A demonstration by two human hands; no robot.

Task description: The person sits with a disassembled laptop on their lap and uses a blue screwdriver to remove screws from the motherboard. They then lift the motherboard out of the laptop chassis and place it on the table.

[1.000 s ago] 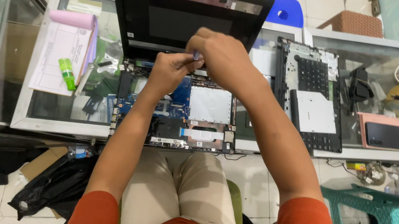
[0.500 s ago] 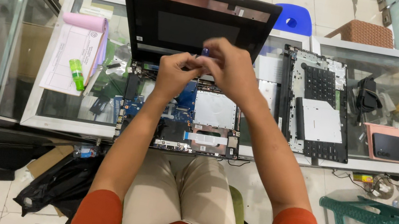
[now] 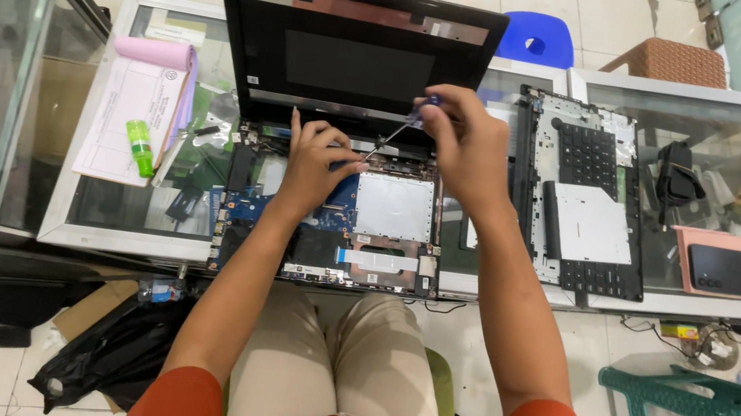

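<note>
On the glass counter (image 3: pixel 74 217), an opened laptop (image 3: pixel 334 181) is lying with its insides showing and its screen standing up. The right hand (image 3: pixel 468 144) is gripping a small screwdriver (image 3: pixel 400 127), fingers closed around it, with the tip pointing down near the hinge. The left hand (image 3: pixel 312 162) is resting flat on the laptop's boards, fingers spread. A removed keyboard cover (image 3: pixel 580 199) is lying just beside, on the right.

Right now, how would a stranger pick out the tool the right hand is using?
Find the opened laptop on the glass counter. Just below its dark screen, the right hand holds a thin screwdriver; its blue handle and slanted metal shaft set it apart from the flat boards around it.
</note>
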